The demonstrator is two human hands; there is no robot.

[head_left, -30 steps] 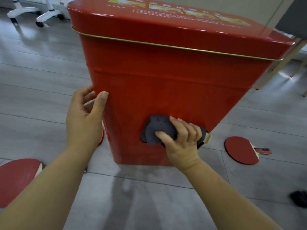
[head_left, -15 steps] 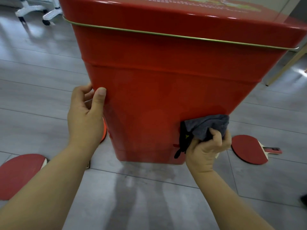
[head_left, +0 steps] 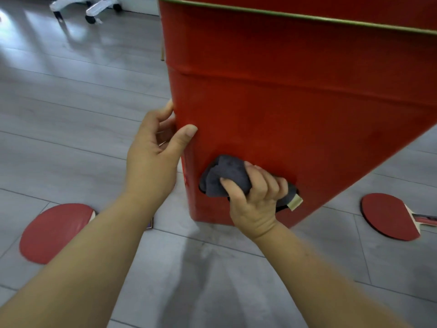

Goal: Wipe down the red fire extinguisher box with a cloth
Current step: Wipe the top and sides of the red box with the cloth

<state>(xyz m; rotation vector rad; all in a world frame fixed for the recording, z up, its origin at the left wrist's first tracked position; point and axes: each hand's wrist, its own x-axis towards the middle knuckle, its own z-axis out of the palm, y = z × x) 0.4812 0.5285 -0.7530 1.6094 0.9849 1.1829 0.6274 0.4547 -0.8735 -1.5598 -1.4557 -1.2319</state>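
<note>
Box (head_left: 295, 114) stands on the floor (head_left: 71, 102) right in front of me, with its gold rim (head_left: 307, 17) at the top of the frame.

Left hand (head_left: 153, 162) grips the box's left corner. The thumb lies flat on the front face and the other fingers wrap round onto the side panel. I read that as a brace, so the box doesn't slide or twist under wipe pressure.

Right hand (head_left: 255, 200) holds the cloth (head_left: 224, 178) balled up, fingers (head_left: 262, 183) curled over it and the thumb pinching from below. It presses the wad onto the front face low down, near the left corner and just above the bottom edge. A balled grip gives firm pressure but a small contact patch, so I expect many passes. A pale tag (head_left: 295, 202) sticks out of the cloth on the right.

Room to move:
- Up and right: the front face is open as far as the crease and the rim.
- Left: little travel before the corner and my left thumb.
- Down: the bottom edge and the floor are close.

A left paddle (head_left: 54, 230) and a right paddle (head_left: 387, 216) lie on the floor, both apart from the base. A chair base (head_left: 87, 5) sits far back. None of these block the stroke.

My call is mid-wipe on the lower front. I can't tell the state of the other faces.
</note>
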